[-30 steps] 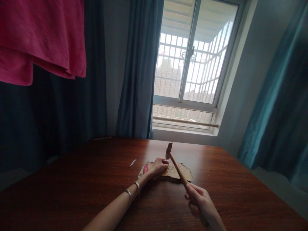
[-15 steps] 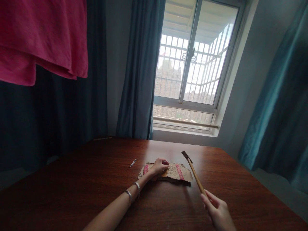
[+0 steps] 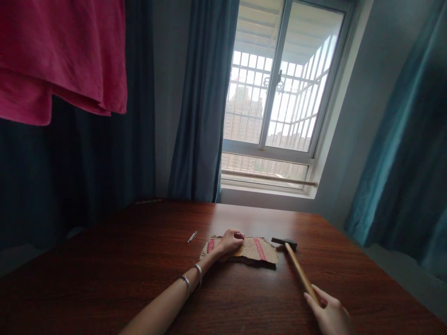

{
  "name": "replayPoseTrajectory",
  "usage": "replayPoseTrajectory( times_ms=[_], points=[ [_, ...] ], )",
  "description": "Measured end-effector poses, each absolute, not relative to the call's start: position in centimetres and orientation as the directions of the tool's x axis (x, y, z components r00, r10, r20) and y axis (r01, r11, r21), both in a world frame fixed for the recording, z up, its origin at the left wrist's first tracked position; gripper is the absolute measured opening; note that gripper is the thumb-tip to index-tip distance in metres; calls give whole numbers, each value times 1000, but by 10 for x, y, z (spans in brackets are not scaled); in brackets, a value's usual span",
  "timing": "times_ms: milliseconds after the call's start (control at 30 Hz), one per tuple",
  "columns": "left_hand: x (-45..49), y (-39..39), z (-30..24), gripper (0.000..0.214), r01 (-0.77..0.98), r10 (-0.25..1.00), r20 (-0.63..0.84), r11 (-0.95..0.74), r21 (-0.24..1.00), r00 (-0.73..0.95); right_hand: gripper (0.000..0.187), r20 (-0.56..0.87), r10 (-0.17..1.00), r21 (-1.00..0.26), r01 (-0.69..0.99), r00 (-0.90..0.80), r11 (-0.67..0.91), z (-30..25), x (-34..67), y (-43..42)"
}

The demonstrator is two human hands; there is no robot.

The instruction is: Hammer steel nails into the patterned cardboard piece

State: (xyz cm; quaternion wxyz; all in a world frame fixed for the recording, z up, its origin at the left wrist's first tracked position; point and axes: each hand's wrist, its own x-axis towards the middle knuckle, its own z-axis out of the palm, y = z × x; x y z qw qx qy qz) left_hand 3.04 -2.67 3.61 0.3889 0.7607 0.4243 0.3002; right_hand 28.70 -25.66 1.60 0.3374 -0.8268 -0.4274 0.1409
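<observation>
My right hand [image 3: 330, 309] is wrapped round the wooden handle of a hammer [image 3: 302, 274]. The hammer's dark head lies to the right of a piece of cardboard [image 3: 270, 251], low over the table; whether it touches the wood I cannot tell. Pink bands and many small dark dots mark the cardboard, whose edges are ragged. My left hand [image 3: 230, 243] rests on its middle with the fingers closed. Anything in that pinch is hidden or too small to name. Two silver bangles [image 3: 192, 277] circle my left wrist.
Beyond the cardboard, to the left, a few thin metal rods [image 3: 192, 237] lie on the brown wooden table [image 3: 104, 288]. A pink cloth [image 3: 63, 60] hangs at upper left. Dark blue curtains [image 3: 199, 107] and a barred window [image 3: 275, 107] stand behind the table.
The hammer's head has come down and to the right, from above the cardboard's right end to beside it. My right hand has shifted slightly right and lower. The left hand stays put.
</observation>
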Motion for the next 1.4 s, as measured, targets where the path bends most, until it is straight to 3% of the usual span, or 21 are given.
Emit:
replayPoseTrajectory(
  times_ms=[433,633,967,1133,1267,1400],
  points=[
    [30,-14,19,26,380,861,217,-412,828,461,45,44,824,-500,727,565,-472,20,280,-257],
    [30,-8,12,25,354,855,224,-413,839,468,39,190,829,-327,830,526,-452,15,270,-256],
    [29,0,4,26,343,857,194,-385,857,478,39,408,758,-123,853,509,-507,9,244,-244],
    [18,8,24,68,258,794,190,-398,880,578,39,504,791,-180,938,347,-297,44,214,-210],
    [-14,25,64,47,296,804,203,-421,857,559,32,527,827,-224,971,196,-88,70,192,-177],
    [-68,42,94,27,605,886,77,-373,704,457,27,469,868,-297,955,165,-21,77,186,-138]
  ],
)
